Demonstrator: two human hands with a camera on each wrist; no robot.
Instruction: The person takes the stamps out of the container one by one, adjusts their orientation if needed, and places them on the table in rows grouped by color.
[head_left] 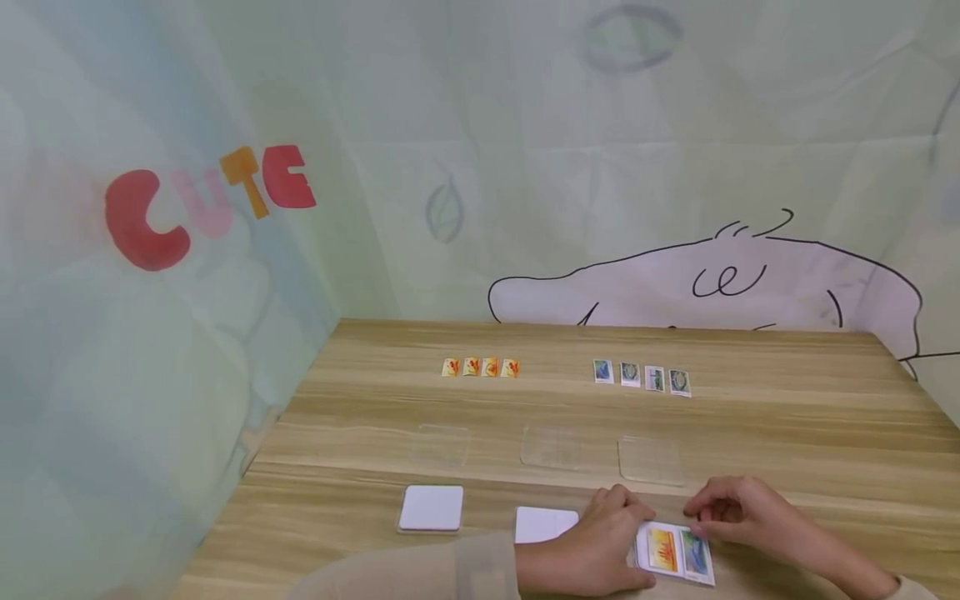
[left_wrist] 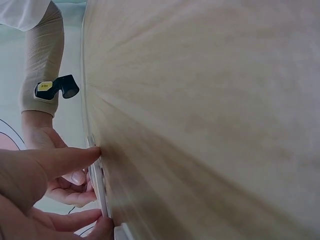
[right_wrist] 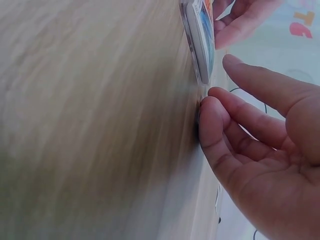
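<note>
In the head view, a thick white square [head_left: 679, 575] with a clear edge lies on the table, bearing an orange stamp-like picture [head_left: 662, 551] and a blue-green one [head_left: 696, 556] side by side. My left hand [head_left: 600, 542] holds it at its left part, fingers at the far edge and thumb at the near edge; both ends show in the left wrist view. Beside its right far corner is my right hand [head_left: 757, 517], fingers loosely curled and low over the table. The right wrist view shows its thumb [right_wrist: 250, 77] extended near the blue-green picture, with nothing visibly held.
Two more white squares [head_left: 432, 508] [head_left: 543, 523] lie to the left, the second partly behind my left hand. Farther back are three clear square plates [head_left: 442, 446] [head_left: 551, 447] [head_left: 650, 460]. Several orange stamps [head_left: 490, 367] and several blue-green stamps [head_left: 630, 374] form rows behind them.
</note>
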